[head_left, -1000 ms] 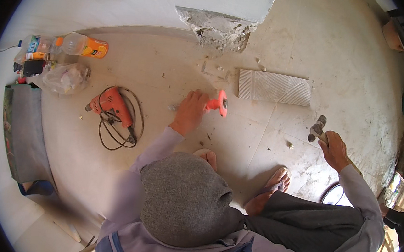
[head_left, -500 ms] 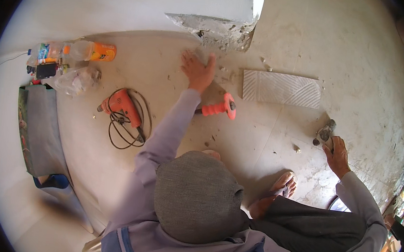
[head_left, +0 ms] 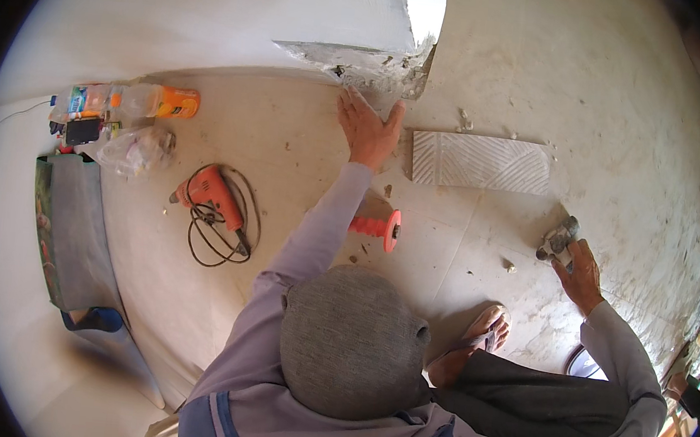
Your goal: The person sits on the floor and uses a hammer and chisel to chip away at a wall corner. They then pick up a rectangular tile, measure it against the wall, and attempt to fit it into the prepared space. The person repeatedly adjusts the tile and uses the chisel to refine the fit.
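My left hand (head_left: 368,130) lies with fingers spread at the foot of the broken wall corner (head_left: 384,70), where rough mortar shows. It holds nothing. Behind my left forearm, a chisel with a red ribbed grip and round guard (head_left: 378,228) rests on the floor; its far end is hidden by the sleeve. Over on the right, my right hand (head_left: 580,276) is closed around the short handle of a hammer (head_left: 561,237) with a grey, dusty head, held low by the floor. A rectangular tile (head_left: 480,162), ridged side up, lies between the two hands.
An orange drill (head_left: 214,197) with its coiled black cord lies to the left. Plastic bottles (head_left: 140,100), a phone (head_left: 83,130) and a clear bag (head_left: 135,150) are along the left wall. A rolled mat (head_left: 79,220) lies nearer. Small rubble (head_left: 511,267) dots the floor.
My left hand has shifted right along the base of the wall corner. My right hand stays at nearly the same place, still around the hammer.
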Demonstrator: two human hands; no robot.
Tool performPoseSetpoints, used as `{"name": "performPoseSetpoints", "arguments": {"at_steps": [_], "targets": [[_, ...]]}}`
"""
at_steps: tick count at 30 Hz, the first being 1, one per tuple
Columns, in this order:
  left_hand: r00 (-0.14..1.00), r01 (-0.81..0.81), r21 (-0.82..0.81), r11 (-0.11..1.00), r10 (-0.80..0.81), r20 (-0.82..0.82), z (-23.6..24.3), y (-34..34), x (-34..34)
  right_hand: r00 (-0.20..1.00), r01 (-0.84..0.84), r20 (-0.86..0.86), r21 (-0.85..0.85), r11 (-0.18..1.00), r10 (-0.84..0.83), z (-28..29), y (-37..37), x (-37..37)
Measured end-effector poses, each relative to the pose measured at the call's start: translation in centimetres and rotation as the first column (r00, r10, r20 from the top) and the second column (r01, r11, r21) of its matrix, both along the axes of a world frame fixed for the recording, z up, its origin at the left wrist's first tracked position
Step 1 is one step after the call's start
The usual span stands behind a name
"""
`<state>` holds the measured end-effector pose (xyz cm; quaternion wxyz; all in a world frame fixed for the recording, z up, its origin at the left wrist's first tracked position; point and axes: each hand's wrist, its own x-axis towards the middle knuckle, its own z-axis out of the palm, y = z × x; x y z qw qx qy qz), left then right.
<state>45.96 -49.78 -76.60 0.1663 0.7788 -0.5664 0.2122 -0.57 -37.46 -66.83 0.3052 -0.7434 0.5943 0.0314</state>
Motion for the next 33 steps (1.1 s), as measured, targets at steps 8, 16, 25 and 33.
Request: {"name": "performPoseSetpoints", "arguments": {"at_steps": [8, 16, 25, 33], "targets": [[0.499, 0.717, 0.555, 0.422, 0.246, -0.831, 13.5, 0.3, -5.9, 0.998, 0.015, -0.061, 0.001, 1.0, -0.015, -0.1, 0.9, -1.1], [0.972, 0.207, 0.059, 0.976, -0.199, -0.126, 4.2, -0.2, -2.8, 0.983, -0.103, -0.159, -0.033, 0.994, 0.097, 1.4, -0.8, 0.1], [0.822, 0.262, 0.015, 0.965, -0.215, -0.527, 5.2, 0.9, -2.4, 0.943, -0.319, -0.159, -0.186, 0.929, 0.292, 5.2, -6.8, 3.9], [0.282, 0.944, 0.202, 0.261, -0.32, -0.905, 10.2, 2.1, -7.1, 0.843, -0.532, -0.186, -0.154, 0.833, 0.504, 2.2, -9.5, 12.2]]}}
